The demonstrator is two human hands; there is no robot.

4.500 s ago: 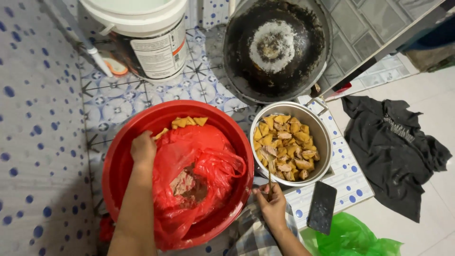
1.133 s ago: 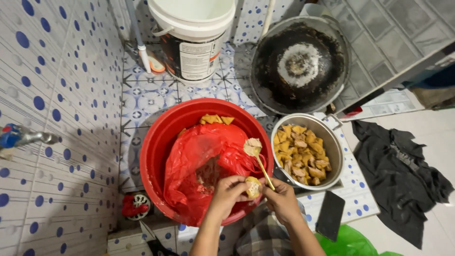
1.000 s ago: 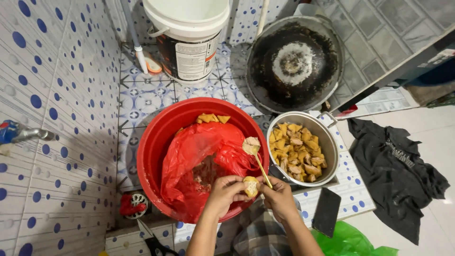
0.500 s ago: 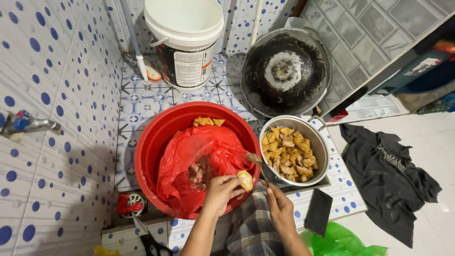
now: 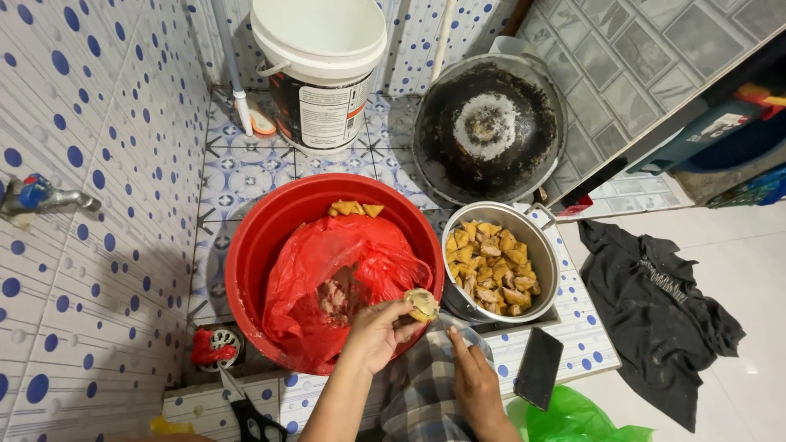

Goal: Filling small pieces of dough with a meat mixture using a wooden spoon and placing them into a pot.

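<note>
My left hand [image 5: 378,334] holds a small round stuffed tofu piece [image 5: 423,304] over the near rim of a red basin [image 5: 254,245]. Inside the basin lies a red plastic bag [image 5: 327,278] with pale filling [image 5: 334,299] showing through its opening, and a few tofu pieces [image 5: 354,209] at the far side. My right hand [image 5: 475,381] rests low over my checked cloth, fingers together, holding nothing that I can see. To the right stands a metal pot [image 5: 550,262] full of golden tofu pieces [image 5: 490,266].
A white bucket [image 5: 319,61] and a blackened wok [image 5: 489,123] stand at the back. A tap [image 5: 41,196] sticks out of the dotted wall. Scissors [image 5: 254,417], a phone [image 5: 539,368], a green bag [image 5: 573,417] and a dark cloth [image 5: 663,303] lie nearby.
The spoon that my right hand held over the tofu piece is gone from view, and that hand has dropped toward my lap. My left hand still holds the piece.
</note>
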